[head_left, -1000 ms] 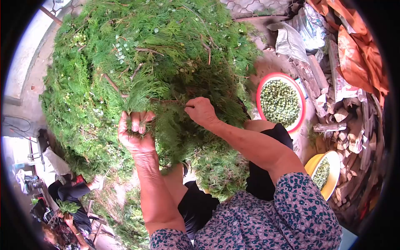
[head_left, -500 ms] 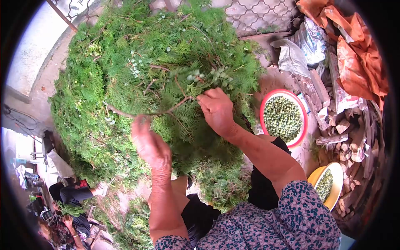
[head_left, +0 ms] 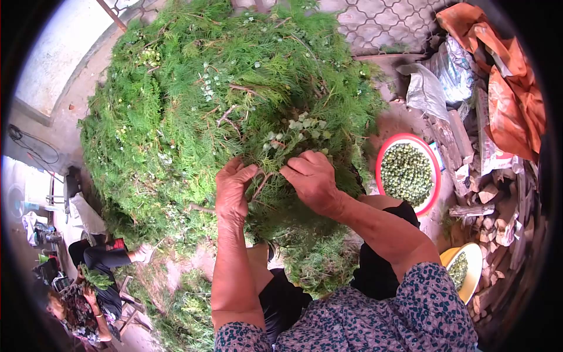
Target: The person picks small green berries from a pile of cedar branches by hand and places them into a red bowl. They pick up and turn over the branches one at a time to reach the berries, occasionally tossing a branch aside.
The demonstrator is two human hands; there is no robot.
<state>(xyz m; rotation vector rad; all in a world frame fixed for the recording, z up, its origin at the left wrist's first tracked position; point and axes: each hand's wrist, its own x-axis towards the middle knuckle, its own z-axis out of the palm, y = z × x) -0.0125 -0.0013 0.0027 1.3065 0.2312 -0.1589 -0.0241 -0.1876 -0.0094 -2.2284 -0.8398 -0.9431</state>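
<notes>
Head camera: left hand point(head_left: 231, 192) and right hand point(head_left: 314, 179) each clasp the same twig point(head_left: 261, 183). It rests on the branch pile point(head_left: 176, 105).

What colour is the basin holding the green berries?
The basin is red, clearest in head view.

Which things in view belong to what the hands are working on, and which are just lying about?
In hand: left hand and right hand, both gripping the cone-bearing twig; branch pile; red-rimmed bowl and yellow bowl of green cones.
Lying about: orange sheet, grey bags, chopped wood.
</notes>
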